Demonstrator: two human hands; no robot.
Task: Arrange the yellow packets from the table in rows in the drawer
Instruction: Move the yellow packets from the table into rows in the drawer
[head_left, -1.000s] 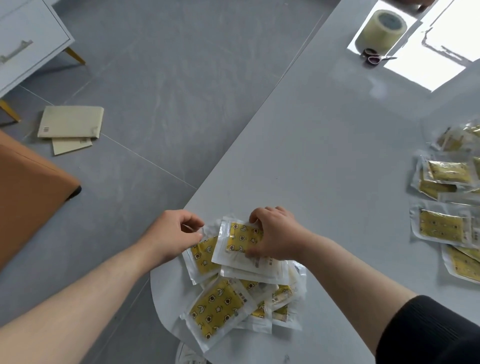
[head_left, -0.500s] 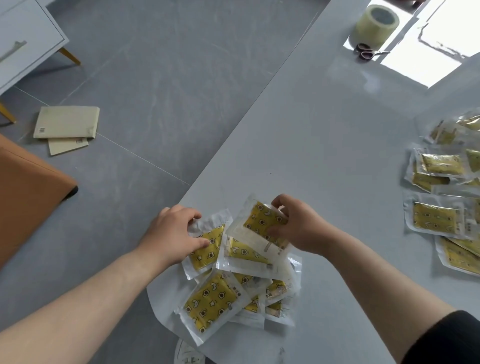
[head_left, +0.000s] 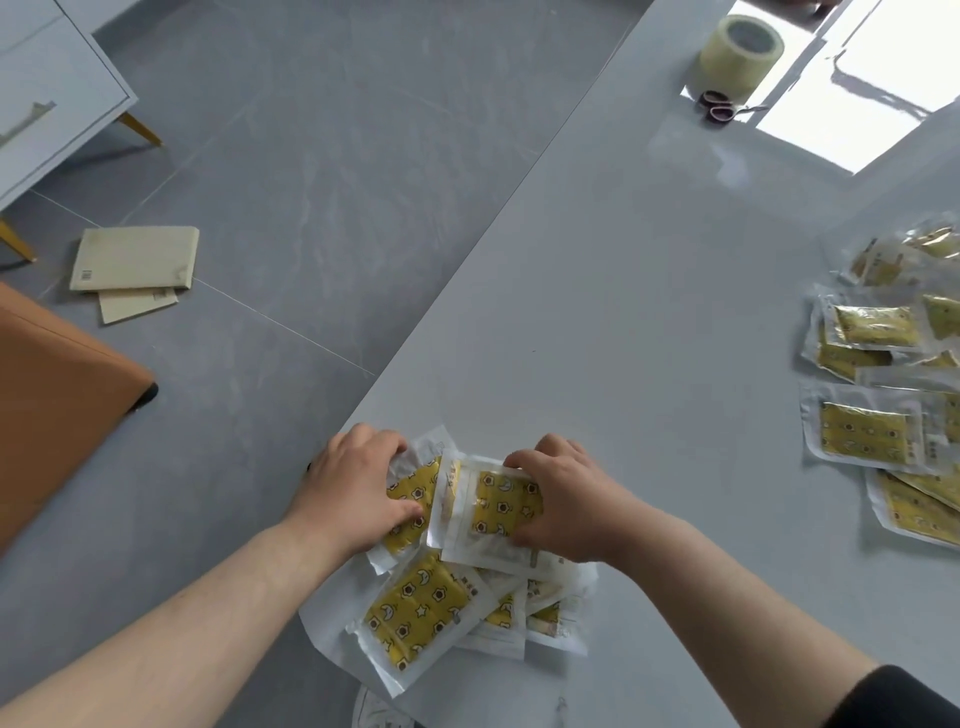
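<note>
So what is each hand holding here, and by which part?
The right hand grips the top yellow packet by its right side, fingers over the far edge. The left hand holds the neighbouring packet by its left end.

Print on the yellow packets (head_left: 504, 506) is too small to read.

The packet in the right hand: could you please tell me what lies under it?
Under the top packet lie more yellow packets, piled on a white sheet. The right hand hides what lies beneath its right side.
</note>
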